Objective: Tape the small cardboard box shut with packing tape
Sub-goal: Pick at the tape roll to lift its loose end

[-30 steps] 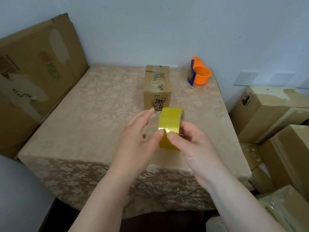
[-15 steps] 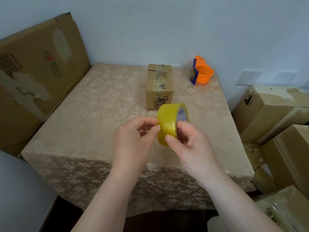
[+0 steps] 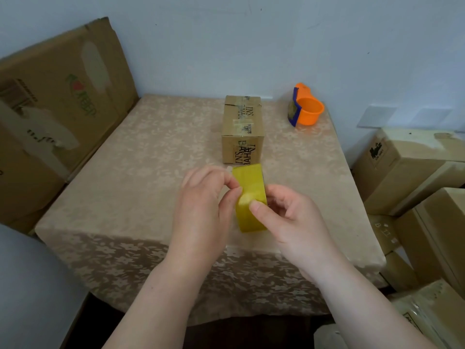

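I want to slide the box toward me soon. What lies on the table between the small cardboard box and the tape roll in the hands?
Nothing: in the head view only bare tablecloth separates the small cardboard box from the tape roll.

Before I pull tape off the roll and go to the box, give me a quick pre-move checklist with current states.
1. Roll held: ok, right hand grips it, upright, above the table.
2. Tape end found: cannot tell, left hand pinches at the roll's edge, but no free strip shows.
3. Box within reach: ok, it sits just beyond the roll, nothing between.
4. Box flaps closed: ok, top lies flat, old tape strips across it.
5. Cutter ready: not ok, the orange dispenser stands at the far right, untouched.
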`<state>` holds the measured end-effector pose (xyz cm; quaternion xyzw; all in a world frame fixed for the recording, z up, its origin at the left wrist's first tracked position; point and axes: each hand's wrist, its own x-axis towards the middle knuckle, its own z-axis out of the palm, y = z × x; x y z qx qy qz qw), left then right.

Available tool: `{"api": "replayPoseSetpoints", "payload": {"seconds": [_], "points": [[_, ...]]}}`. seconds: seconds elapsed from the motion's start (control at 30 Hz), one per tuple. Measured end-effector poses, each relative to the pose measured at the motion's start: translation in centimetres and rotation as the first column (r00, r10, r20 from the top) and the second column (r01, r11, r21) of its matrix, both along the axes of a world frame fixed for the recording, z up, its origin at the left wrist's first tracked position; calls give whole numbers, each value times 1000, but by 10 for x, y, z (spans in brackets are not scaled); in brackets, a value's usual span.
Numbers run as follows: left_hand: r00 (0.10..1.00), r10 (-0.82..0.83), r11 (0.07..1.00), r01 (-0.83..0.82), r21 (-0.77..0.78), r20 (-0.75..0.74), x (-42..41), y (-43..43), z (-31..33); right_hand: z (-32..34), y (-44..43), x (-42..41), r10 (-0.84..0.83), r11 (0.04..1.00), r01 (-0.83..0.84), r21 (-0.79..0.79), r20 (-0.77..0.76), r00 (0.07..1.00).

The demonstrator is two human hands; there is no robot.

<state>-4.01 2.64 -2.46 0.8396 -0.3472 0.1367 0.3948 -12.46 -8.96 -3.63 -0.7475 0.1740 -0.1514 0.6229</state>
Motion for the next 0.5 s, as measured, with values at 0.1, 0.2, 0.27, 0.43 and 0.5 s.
{"api": "replayPoseSetpoints", "payload": {"seconds": [0.1, 0.2, 0.27, 0.43, 0.5], "points": [[999, -26, 1000, 26, 15, 42, -2, -1, -3, -1, 0, 1, -11, 999, 11, 53, -11, 1000], [999, -42, 999, 42, 15, 29, -4, -2, -5, -2, 0, 1, -20, 994, 21, 107, -9, 1000], [999, -43, 999, 44, -3, 23, -5, -3, -5, -2, 1, 1, -19, 989, 22, 146, -19, 1000], [1000, -22, 1000, 23, -16, 11, -9, -8, -8, -4, -3, -1, -16, 970, 33, 241, -72, 997], [1000, 2, 1000, -2, -22, 12, -10, -10, -10, -4, -5, -1, -11, 954, 42, 298, -105, 994]]}}
